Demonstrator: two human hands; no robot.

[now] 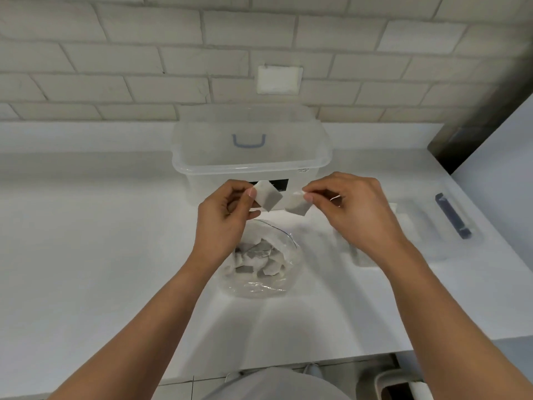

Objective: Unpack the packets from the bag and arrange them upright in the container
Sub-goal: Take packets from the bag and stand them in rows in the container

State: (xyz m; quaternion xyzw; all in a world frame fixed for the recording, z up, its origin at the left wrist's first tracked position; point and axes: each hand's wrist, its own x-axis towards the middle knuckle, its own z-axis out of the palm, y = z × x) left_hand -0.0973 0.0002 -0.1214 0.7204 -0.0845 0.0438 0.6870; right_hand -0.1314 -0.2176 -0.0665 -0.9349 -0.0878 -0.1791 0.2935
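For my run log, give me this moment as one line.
left hand: pinches packet | right hand: pinches second packet | bag: more packets inside | container: open

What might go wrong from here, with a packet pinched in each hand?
The left hand and right hand pinch the left packet and right packet by one edge only, so either might slip back into the open bag. The clear container seems empty, so the first packets may have nothing to lean on and could fall flat.

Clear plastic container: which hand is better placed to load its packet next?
Left, probably: the left hand pinches its white square packet directly before the clear plastic container; the right hand, pinching a second packet, sits toward its right corner.
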